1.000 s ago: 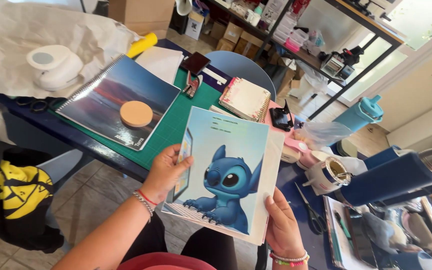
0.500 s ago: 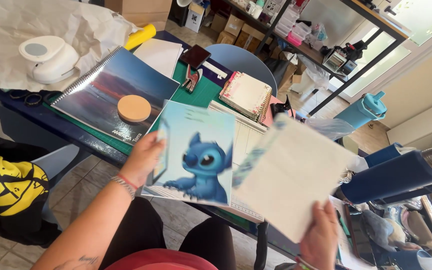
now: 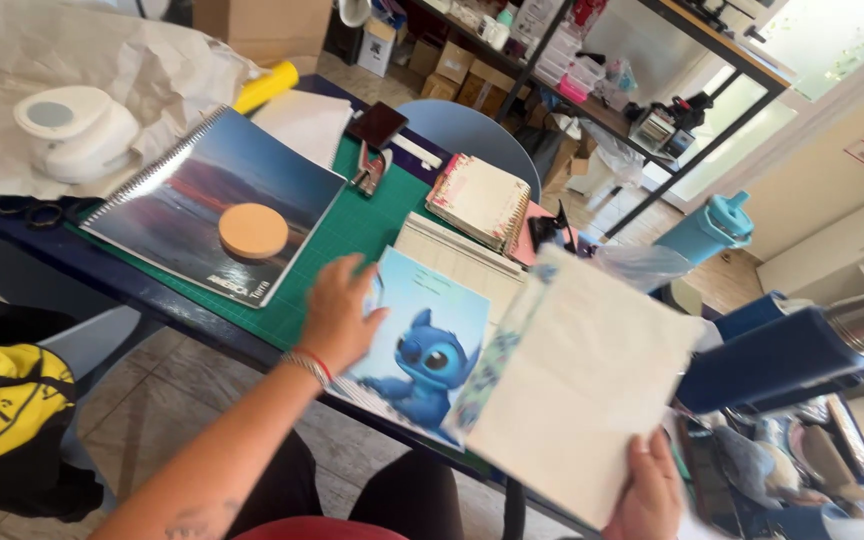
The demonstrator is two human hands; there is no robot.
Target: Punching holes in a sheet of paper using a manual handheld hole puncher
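head view looks down at my two hands over the near edge of the desk (image 3: 122,275). my left hand (image 3: 337,315) lies flat, fingers spread, on the left side of a sheet with a blue cartoon creature (image 3: 414,352), which rests on the desk edge just right of the green cutting mat (image 3: 352,240). my right hand (image 3: 644,492) grips the near corner of a pale blank sheet (image 3: 577,385), held up and tilted, its left edge overlapping the cartoon sheet's right side. a patterned strip runs down that left edge; i cannot tell whether the two sheets are joined.

to the far left on the mat lies a spiral notebook (image 3: 212,205) with a round cork disc (image 3: 253,231) on it. farther left sits a white punch (image 3: 77,130) on crumpled paper. beyond the cartoon sheet is a small pink-edged spiral planner (image 3: 480,200), and a dark blue flask (image 3: 792,350) lies at the right. a yellow and black bag (image 3: 7,400) sits on the floor at near left.
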